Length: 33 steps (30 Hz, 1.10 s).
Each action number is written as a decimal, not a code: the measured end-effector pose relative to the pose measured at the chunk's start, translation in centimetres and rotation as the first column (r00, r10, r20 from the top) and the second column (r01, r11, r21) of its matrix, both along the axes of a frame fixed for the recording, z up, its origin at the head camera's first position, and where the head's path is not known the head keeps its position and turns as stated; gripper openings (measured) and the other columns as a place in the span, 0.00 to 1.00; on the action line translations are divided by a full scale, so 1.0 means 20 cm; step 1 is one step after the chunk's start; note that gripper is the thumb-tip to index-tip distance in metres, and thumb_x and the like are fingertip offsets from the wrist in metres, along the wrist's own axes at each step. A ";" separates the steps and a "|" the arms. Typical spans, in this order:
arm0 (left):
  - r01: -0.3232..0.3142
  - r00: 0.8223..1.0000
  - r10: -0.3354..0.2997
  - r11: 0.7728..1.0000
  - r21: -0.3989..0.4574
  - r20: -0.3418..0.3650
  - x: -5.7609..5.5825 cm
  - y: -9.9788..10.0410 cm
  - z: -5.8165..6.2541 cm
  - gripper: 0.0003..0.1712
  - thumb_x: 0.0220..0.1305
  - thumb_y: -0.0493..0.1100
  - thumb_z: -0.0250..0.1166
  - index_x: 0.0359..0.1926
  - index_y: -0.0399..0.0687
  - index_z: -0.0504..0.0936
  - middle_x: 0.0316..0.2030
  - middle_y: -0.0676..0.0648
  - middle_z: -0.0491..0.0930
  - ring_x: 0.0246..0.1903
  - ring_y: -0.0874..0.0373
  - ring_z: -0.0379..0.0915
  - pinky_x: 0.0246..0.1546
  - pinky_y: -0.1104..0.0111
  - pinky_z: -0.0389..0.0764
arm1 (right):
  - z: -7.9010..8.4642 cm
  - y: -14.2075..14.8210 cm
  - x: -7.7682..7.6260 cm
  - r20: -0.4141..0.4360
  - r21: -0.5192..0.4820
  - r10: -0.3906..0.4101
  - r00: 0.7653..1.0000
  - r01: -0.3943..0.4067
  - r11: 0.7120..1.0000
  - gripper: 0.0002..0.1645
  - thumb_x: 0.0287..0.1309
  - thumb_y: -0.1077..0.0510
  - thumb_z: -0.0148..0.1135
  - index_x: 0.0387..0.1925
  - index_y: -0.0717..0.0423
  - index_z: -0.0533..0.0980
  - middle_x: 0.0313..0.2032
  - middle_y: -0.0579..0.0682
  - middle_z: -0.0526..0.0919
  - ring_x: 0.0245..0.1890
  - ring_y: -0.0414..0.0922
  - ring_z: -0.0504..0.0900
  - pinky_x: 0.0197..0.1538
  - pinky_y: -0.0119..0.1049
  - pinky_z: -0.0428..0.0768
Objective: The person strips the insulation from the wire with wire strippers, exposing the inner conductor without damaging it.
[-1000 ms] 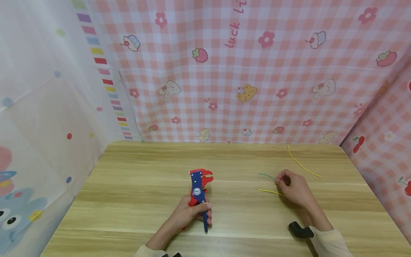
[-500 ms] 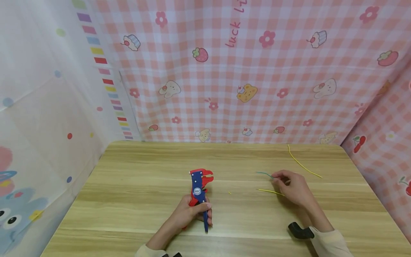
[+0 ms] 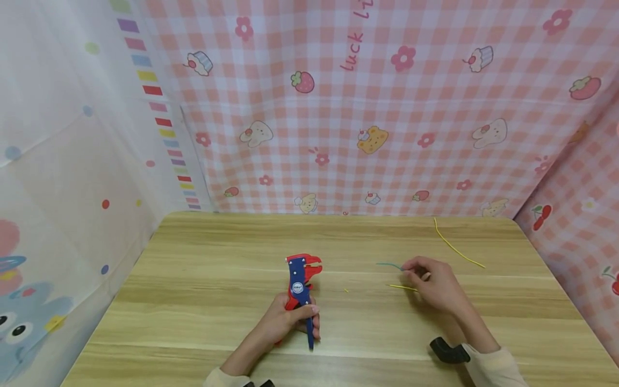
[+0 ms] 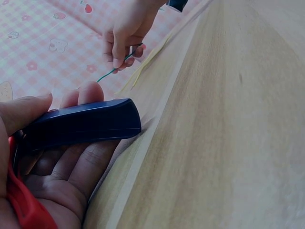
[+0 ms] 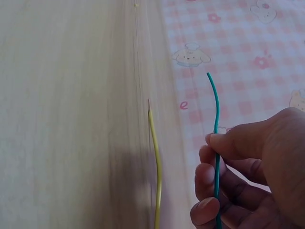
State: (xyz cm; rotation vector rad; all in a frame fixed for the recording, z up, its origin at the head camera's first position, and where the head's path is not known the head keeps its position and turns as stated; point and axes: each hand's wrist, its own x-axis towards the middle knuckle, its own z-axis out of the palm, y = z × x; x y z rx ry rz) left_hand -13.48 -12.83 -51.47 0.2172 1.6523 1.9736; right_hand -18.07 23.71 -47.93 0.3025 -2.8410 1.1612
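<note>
My left hand [image 3: 286, 321] holds a wire stripper [image 3: 297, 279] with blue and red parts by its handles, its red jaws pointing up and to the right, with a gap between them. The left wrist view shows the blue handle [image 4: 86, 124] lying across the fingers under the thumb. Between thumb and fingers my right hand [image 3: 435, 282] pinches a green wire [image 5: 217, 105], whose free end points left toward the stripper, apart from it. Below that hand a yellow wire [image 5: 157, 162] lies on the table, with a bit of bare metal at its tip.
Another yellow wire [image 3: 456, 249] lies at the back right of the wooden table [image 3: 213, 269]. A tiny yellow scrap [image 3: 346, 291] sits between the hands. A pink checked cloth [image 3: 338, 113] hangs behind the table's back edge.
My right hand has moved a little to the left with the green wire, whose end is nearer the stripper. The left hand and the stripper stay about where they were.
</note>
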 end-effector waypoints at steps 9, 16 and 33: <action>0.000 1.000 0.000 1.000 0.012 0.006 0.00 0.01 0.00 0.18 0.73 0.40 0.62 0.53 0.29 0.70 0.33 0.43 0.85 0.32 0.52 0.88 0.44 0.58 0.90 | 0.02 -0.05 0.02 -0.016 0.010 0.049 0.999 -0.049 0.999 0.04 0.65 0.63 0.66 0.40 0.55 0.84 0.30 0.46 0.86 0.28 0.36 0.79 0.30 0.28 0.76; 0.000 1.000 0.001 1.000 0.026 -0.003 0.00 0.01 0.00 0.17 0.74 0.40 0.62 0.52 0.29 0.71 0.32 0.45 0.85 0.31 0.52 0.88 0.43 0.56 0.90 | 0.03 -0.09 0.03 -0.041 0.006 0.090 0.995 -0.090 0.996 0.02 0.65 0.63 0.67 0.39 0.55 0.83 0.28 0.43 0.85 0.29 0.34 0.78 0.32 0.28 0.78; 0.023 1.000 -0.023 0.997 0.075 -0.008 0.02 0.03 0.02 0.17 0.72 0.44 0.65 0.50 0.35 0.72 0.31 0.47 0.85 0.30 0.54 0.88 0.41 0.57 0.90 | 0.07 -0.17 0.08 -0.063 -0.017 0.150 0.987 -0.151 0.988 0.03 0.66 0.61 0.67 0.37 0.57 0.83 0.28 0.45 0.85 0.29 0.32 0.78 0.31 0.27 0.79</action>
